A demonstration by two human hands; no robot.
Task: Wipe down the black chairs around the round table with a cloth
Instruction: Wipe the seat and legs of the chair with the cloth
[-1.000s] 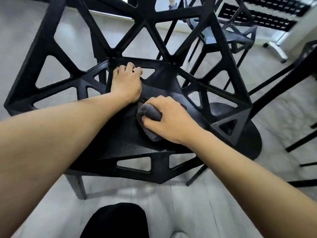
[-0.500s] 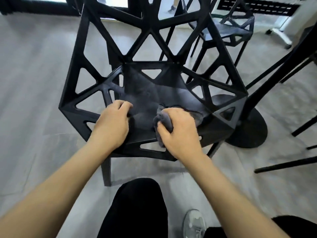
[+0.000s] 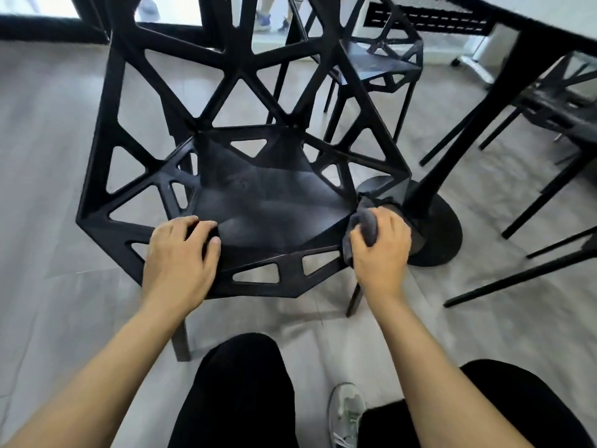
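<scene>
A black chair [image 3: 258, 195] with a triangle-cut frame stands right in front of me, its seat facing me. My left hand [image 3: 179, 253] rests on the seat's front left corner, fingers curled over the rim. My right hand [image 3: 379, 247] grips a bunched grey cloth [image 3: 366, 221] and presses it against the seat's front right corner. Part of the cloth is hidden under my fingers.
The round table's black column and disc base [image 3: 433, 227] stand just right of the chair, its top [image 3: 549, 30] overhead at the upper right. A second black chair [image 3: 378, 63] sits behind, another [image 3: 555, 108] at the right. My legs and a white shoe [image 3: 345, 412] are below.
My right hand has slid the cloth from the seat's middle to its front right corner. My left hand has moved from the seat's back to the front left rim. My view has pulled back.
</scene>
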